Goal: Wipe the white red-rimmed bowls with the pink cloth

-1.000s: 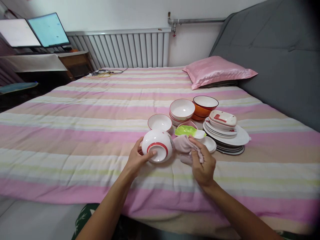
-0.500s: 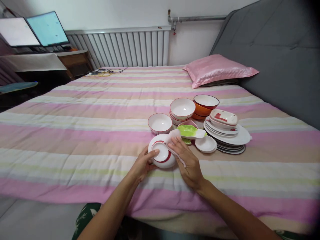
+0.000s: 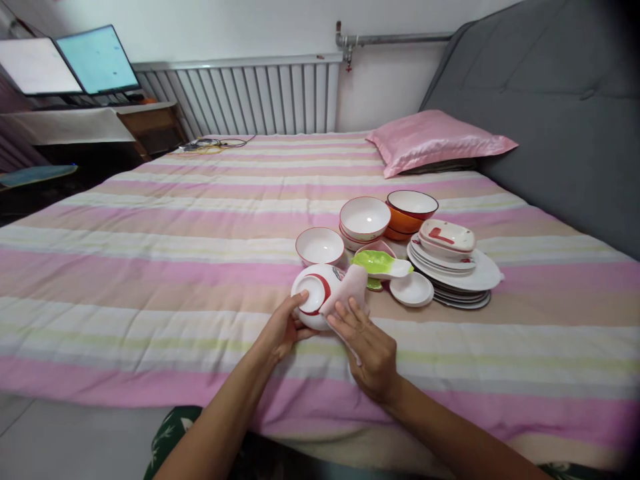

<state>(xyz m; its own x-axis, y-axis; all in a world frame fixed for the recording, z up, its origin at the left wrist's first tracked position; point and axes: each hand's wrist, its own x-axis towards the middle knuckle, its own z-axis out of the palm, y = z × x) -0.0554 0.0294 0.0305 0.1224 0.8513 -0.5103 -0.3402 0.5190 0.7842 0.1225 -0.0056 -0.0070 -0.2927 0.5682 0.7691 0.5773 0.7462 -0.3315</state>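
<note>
My left hand (image 3: 286, 328) grips a white bowl (image 3: 311, 295) with a red band, thumb on its foot ring, fingers beneath. The bowl is tilted, its underside facing up towards me. My right hand (image 3: 367, 343) presses a pale pink cloth (image 3: 353, 290) against the bowl's right side, fingers laid over the cloth. Just behind sits a white bowl with a red rim (image 3: 320, 245). To the right are a green leaf-shaped dish (image 3: 375, 261) and a small white dish (image 3: 411, 289).
Stacked white bowls (image 3: 365, 217) and orange bowls (image 3: 407, 219) stand farther back. On the right is a pile of plates (image 3: 487, 270) topped by rectangular dishes (image 3: 447, 235). A pink pillow (image 3: 440, 140) lies by the grey headboard (image 3: 550, 113); cables (image 3: 215, 143) lie at the far left.
The bowl has tipped and turned in my left hand, its foot now facing more to the left. My right hand and the cloth have moved slightly left and down along its side.
</note>
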